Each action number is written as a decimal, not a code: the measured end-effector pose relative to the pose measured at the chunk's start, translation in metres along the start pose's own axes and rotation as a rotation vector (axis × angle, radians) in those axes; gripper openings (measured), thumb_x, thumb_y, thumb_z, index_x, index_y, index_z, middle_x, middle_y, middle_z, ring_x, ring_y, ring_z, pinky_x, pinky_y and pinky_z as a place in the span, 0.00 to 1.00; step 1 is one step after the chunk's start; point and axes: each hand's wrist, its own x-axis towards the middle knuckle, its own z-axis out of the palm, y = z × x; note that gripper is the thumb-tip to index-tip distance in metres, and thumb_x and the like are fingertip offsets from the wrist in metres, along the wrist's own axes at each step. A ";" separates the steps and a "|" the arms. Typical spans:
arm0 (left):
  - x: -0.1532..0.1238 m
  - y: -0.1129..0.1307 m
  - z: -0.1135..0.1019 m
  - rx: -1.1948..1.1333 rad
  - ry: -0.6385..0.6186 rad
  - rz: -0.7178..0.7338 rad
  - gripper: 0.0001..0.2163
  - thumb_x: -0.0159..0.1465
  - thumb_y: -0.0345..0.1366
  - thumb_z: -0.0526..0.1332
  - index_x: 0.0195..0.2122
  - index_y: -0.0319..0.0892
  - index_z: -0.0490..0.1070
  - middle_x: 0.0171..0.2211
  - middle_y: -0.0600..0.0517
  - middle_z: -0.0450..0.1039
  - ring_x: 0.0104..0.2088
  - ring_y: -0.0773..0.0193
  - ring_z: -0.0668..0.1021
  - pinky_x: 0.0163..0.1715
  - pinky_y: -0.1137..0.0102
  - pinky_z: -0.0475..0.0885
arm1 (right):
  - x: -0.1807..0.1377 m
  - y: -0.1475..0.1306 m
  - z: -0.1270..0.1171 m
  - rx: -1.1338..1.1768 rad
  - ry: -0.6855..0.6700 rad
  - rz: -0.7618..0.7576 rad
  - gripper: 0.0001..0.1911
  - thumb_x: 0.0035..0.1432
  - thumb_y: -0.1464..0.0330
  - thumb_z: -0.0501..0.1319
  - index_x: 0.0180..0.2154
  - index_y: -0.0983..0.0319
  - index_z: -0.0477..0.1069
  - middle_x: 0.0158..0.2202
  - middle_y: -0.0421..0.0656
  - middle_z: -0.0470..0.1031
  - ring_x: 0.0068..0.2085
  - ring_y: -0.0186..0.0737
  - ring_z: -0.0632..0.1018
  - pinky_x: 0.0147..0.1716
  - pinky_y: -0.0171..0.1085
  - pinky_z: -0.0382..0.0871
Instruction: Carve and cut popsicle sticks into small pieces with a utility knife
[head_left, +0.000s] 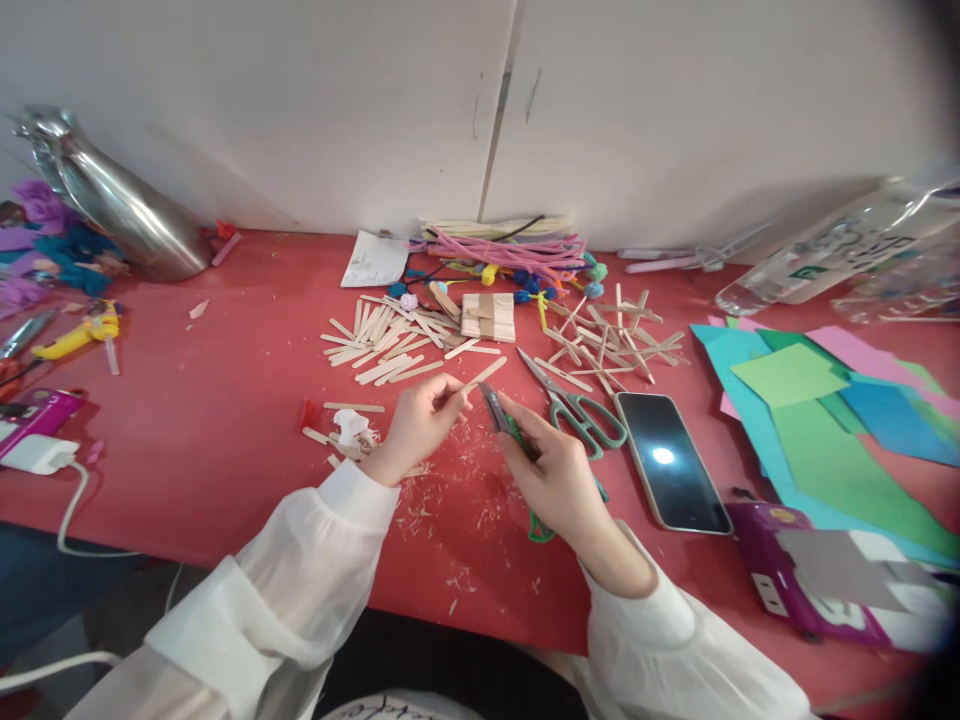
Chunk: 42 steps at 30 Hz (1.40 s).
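My left hand (417,425) pinches a wooden craft stick (480,377) that points up and to the right over the red table (225,440). My right hand (551,470) is closed round a green-handled cutter (501,415), its grey blade held against the near end of the stick. Fine wood shavings (442,505) lie scattered on the table under both hands. Both arms wear white sleeves.
A heap of loose sticks (386,345), a glued stick panel (488,316) and pink pipe cleaners (510,250) lie behind. Green scissors (577,405), a phone (672,458) and coloured paper sheets (832,420) are to the right. A metal flask (120,205) and a glue gun (79,335) are at the left.
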 end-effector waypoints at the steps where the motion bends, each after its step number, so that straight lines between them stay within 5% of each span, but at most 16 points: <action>1: 0.000 0.000 0.000 0.012 0.004 0.009 0.09 0.62 0.39 0.54 0.30 0.40 0.67 0.24 0.54 0.69 0.24 0.69 0.73 0.28 0.75 0.68 | 0.000 0.000 0.000 0.003 -0.003 0.002 0.23 0.54 0.70 0.52 0.52 0.67 0.68 0.36 0.45 0.78 0.19 0.30 0.68 0.20 0.31 0.66; 11: -0.004 0.006 -0.001 0.250 0.067 0.155 0.07 0.62 0.35 0.54 0.28 0.41 0.65 0.20 0.58 0.62 0.20 0.72 0.65 0.22 0.77 0.59 | -0.002 -0.005 0.001 0.032 -0.008 0.093 0.25 0.54 0.67 0.52 0.52 0.69 0.68 0.24 0.41 0.72 0.15 0.27 0.57 0.14 0.31 0.58; 20: -0.004 0.004 0.001 0.439 0.113 0.287 0.08 0.64 0.34 0.52 0.31 0.41 0.67 0.23 0.55 0.70 0.23 0.69 0.71 0.25 0.76 0.61 | -0.002 -0.001 0.003 0.253 -0.060 0.248 0.27 0.52 0.65 0.55 0.53 0.68 0.67 0.24 0.40 0.73 0.17 0.30 0.64 0.17 0.33 0.61; 30: -0.003 -0.003 0.007 0.051 0.053 0.066 0.08 0.64 0.38 0.53 0.31 0.40 0.66 0.25 0.53 0.73 0.24 0.67 0.77 0.25 0.76 0.68 | 0.007 -0.014 -0.001 0.766 -0.162 0.493 0.34 0.45 0.64 0.60 0.54 0.71 0.64 0.12 0.33 0.67 0.12 0.32 0.66 0.14 0.32 0.60; 38: 0.000 -0.004 0.012 -0.161 0.035 -0.043 0.11 0.61 0.43 0.57 0.31 0.39 0.66 0.24 0.51 0.73 0.27 0.65 0.77 0.29 0.74 0.71 | 0.009 -0.005 0.001 0.940 -0.205 0.537 0.33 0.44 0.64 0.62 0.53 0.69 0.65 0.16 0.36 0.70 0.14 0.32 0.68 0.13 0.31 0.61; 42: 0.000 -0.001 0.011 -0.248 0.031 -0.089 0.12 0.59 0.44 0.58 0.30 0.39 0.65 0.24 0.51 0.72 0.26 0.66 0.77 0.29 0.73 0.71 | 0.005 -0.004 0.001 0.770 -0.103 0.446 0.30 0.47 0.65 0.61 0.53 0.66 0.65 0.17 0.35 0.69 0.15 0.31 0.67 0.15 0.33 0.63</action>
